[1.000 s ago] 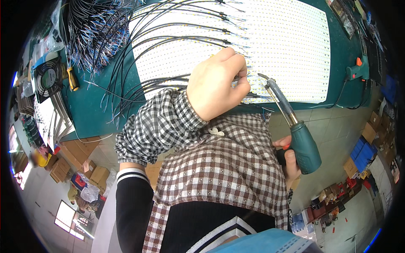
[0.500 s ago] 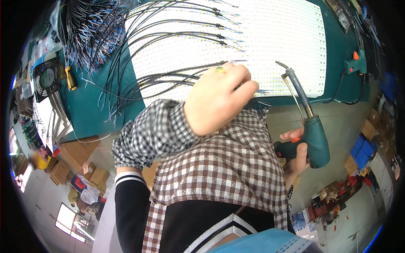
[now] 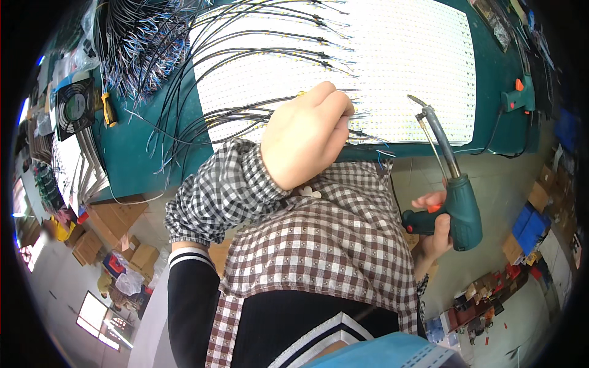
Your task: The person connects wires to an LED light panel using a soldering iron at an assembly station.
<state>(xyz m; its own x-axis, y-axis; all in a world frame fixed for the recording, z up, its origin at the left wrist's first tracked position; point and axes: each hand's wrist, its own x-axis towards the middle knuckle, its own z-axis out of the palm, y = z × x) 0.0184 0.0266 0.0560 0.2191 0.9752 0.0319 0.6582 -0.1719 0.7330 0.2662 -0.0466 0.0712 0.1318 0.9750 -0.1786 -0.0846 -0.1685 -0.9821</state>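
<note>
My left hand [image 3: 307, 135] is closed over a row of black cables [image 3: 245, 52] on a white panel dotted with small yellow marks [image 3: 417, 67]. Its fingers are pinched on a cable, with thin bare wire ends beside the fingertips; the grip itself is partly hidden under the hand. Off the panel's near right edge, my right hand [image 3: 437, 233] is wrapped round the handle of a dark green soldering gun [image 3: 464, 211]. The gun's long metal barrel points up, with its curved tip over the panel and a thin feed tube alongside.
A thick bundle of black cables with blue and white ends [image 3: 144, 55] lies at the back left of the green table [image 3: 135, 165]. Near it are a yellow screwdriver [image 3: 109, 110] and a black fan [image 3: 75, 109]. Another green gun-shaped tool [image 3: 518, 98] rests at the right.
My left hand has shifted left and slightly toward me along the cables, uncovering wire ends near the panel's front edge. The soldering gun has moved slightly right and down, still in my right hand.
</note>
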